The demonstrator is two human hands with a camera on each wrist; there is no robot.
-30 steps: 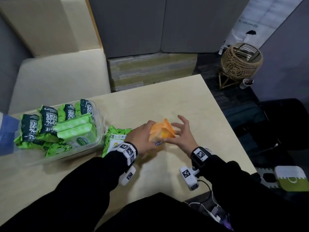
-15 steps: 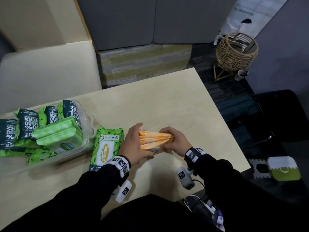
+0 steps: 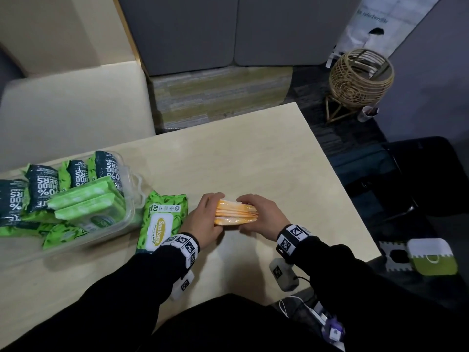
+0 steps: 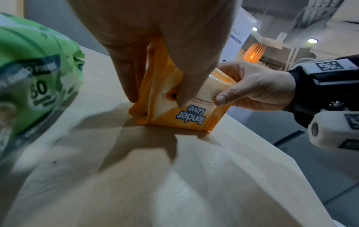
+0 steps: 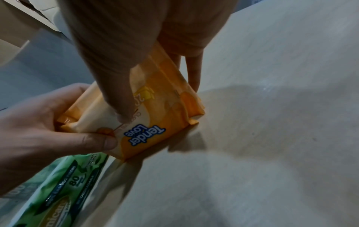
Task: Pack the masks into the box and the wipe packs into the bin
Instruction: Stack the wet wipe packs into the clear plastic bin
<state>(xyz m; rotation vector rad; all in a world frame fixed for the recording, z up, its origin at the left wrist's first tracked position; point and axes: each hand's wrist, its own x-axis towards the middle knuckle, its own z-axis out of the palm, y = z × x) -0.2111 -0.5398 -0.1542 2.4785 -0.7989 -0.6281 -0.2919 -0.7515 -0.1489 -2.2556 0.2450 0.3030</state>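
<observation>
An orange "Tender Love" wipe pack point(image 3: 236, 212) stands on edge on the table, gripped at both ends. My left hand point(image 3: 204, 219) pinches its left end point(image 4: 169, 95) with thumb in front and fingers behind. My right hand point(image 3: 258, 214) holds the right end point(image 5: 155, 116) the same way. A green Sanicare wipe pack point(image 3: 162, 221) lies flat just left of my left wrist. The clear plastic bin point(image 3: 121, 224) at the left holds several green wipe packs point(image 3: 76, 189). No masks or mask box are in view.
The pale wooden table point(image 3: 241, 153) ends close to the right of my hands and at the front. A cream bench point(image 3: 71, 110) stands behind the bin. A wicker basket point(image 3: 360, 74) and a green-and-white object point(image 3: 431, 255) sit on the floor to the right.
The orange pack has gone from being held above the table with fingers spread to standing on edge on the table, both hands closed round its ends. The view has shifted left and down.
</observation>
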